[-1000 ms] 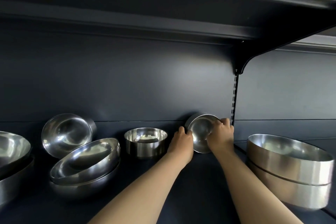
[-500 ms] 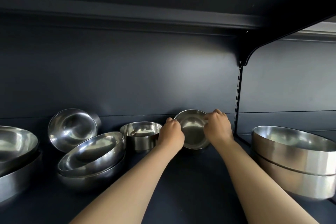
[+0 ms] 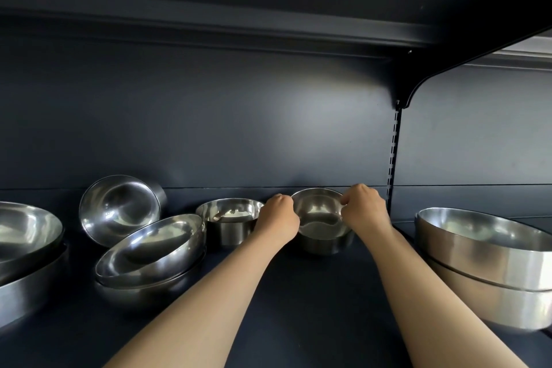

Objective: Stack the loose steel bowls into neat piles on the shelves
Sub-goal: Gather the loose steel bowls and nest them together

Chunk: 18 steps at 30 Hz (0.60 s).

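Both hands reach to the back of the dark shelf (image 3: 313, 302) and hold one small steel bowl (image 3: 321, 219) between them. The left hand (image 3: 279, 216) has its grip clenched on the bowl's rim at 9 o'clock, fingers curled over the edge with the knuckles toward the camera. The right hand (image 3: 366, 209) has its grip clenched on the rim at 3 o'clock, the fingertips (image 3: 345, 202) pinching the thin steel edge. The bowl stands mouth up, tilted a little toward the camera, close to the back wall; whether its base rests fully on the shelf cannot be told.

Just beside it at 9 o'clock stands a second small bowl (image 3: 230, 224), upright and partly hidden by the left hand. Further out at 9 o'clock a round bowl (image 3: 119, 209) lies on its side with its mouth facing the camera, leaning at the back wall. At 8 o'clock from the held bowl sits a crooked pile of shallow bowls (image 3: 152, 251), the top one tilted in the one under it. At the far left edge a large nested pair (image 3: 27, 248) is cut off by the frame.

At 3 o'clock, well apart from the hands and past the slotted upright (image 3: 393, 155), two wide straight-sided bowls (image 3: 484, 266) sit nested, one in the other.
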{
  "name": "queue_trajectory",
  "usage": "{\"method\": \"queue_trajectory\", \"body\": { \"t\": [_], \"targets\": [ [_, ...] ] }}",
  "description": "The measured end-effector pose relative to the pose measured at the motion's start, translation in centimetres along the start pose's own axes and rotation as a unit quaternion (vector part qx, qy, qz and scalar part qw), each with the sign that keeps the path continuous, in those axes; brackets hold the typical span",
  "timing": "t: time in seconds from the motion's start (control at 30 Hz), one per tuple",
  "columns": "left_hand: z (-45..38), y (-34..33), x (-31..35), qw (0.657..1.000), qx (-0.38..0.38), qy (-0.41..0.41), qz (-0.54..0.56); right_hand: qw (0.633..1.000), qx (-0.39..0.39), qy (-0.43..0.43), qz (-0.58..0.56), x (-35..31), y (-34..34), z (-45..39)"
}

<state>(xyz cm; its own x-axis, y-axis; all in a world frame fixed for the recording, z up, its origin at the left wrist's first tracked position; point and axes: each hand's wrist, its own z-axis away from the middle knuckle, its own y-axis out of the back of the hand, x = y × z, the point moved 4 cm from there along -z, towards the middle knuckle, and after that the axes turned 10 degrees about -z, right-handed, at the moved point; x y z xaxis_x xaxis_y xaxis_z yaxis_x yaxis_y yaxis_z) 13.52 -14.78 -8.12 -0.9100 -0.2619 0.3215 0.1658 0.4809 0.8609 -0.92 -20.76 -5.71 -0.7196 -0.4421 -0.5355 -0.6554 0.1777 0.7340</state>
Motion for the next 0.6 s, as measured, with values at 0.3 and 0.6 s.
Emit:
{"method": "queue_trajectory", "body": {
  "t": [0.3, 0.6],
  "targets": [
    [-0.3, -0.8, -0.3, 0.999, -0.013, -0.001, 0.051, 0.999, 0.017, -0.046, -0.022, 0.9, 0.1, -0.2],
    [1.5, 2.2, 1.5, 0.999, 0.025, -0.029, 0.025, 0.999, 0.043, 0.017, -0.022, -0.8, 1.1, 0.4]
  ]
}}
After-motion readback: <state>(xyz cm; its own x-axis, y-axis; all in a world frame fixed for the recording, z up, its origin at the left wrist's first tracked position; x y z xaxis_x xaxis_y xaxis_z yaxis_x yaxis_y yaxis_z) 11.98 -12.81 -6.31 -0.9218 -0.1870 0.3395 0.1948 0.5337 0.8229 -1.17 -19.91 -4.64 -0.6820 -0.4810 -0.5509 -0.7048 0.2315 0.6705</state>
